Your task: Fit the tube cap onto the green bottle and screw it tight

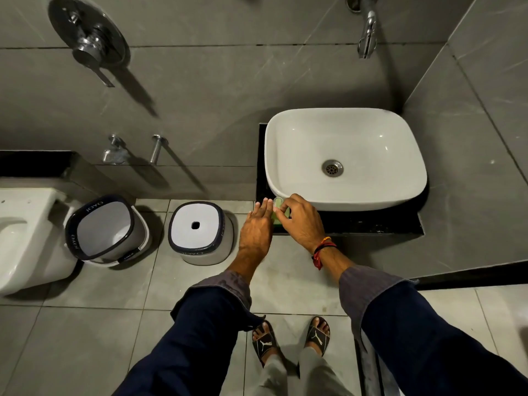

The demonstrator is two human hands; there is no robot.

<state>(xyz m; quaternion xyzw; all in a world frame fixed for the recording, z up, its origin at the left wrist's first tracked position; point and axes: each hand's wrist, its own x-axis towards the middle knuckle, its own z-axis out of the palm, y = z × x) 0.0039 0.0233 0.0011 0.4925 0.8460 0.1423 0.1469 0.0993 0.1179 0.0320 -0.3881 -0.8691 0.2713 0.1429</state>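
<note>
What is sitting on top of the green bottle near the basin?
A pale, translucent round cap sits at the top of the small green bottle, with the right hand fingertips on it. Both hands cover the joint, so thread seating cannot be seen.

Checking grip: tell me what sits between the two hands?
Head view: the green bottle with its cap sits between left hand and right hand.
</note>
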